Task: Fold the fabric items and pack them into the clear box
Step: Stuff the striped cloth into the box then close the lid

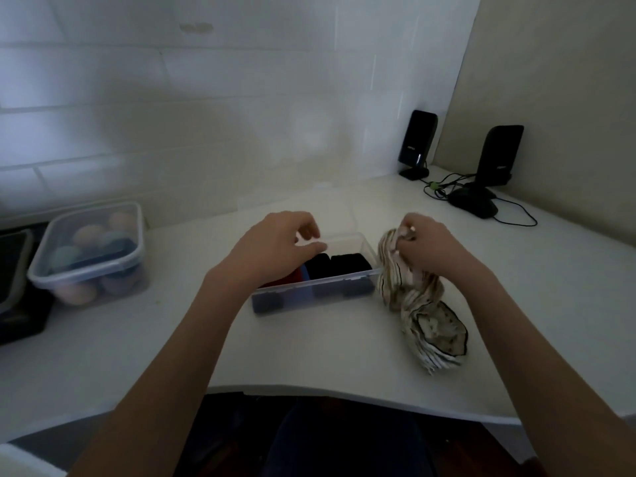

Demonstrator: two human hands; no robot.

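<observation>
Fingers pinch striped cloth on white desk; tiled wall.

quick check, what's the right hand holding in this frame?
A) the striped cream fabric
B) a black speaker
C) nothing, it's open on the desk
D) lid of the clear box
A: the right hand grips the top of the striped cream fabric, which trails down onto the desk beside the clear box; the left hand hovers over the box, holding nothing.
</observation>
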